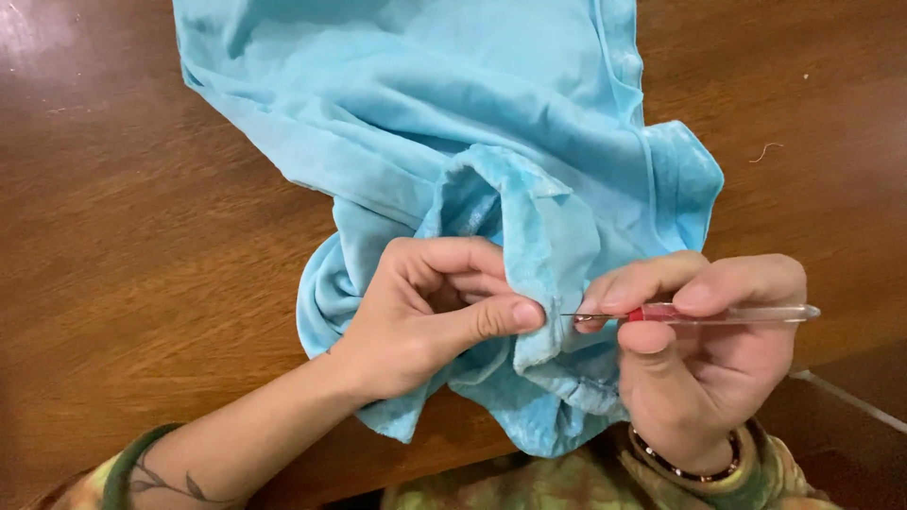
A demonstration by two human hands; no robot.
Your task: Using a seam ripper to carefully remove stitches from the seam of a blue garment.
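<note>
Brown wooden table (113, 236) carries blue cloth (444, 123). I note left hand (430, 316) pinching its fold shut; at 3 o'clock, right hand (699, 349) grips a seam ripper (709, 314), tip touching cloth.

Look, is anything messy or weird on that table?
A little loose thread lies on the wooden table, right of the crumpled blue cloth. Otherwise nothing odd: the left hand pinches the cloth, and the right hand holds a small pointed tool.
</note>
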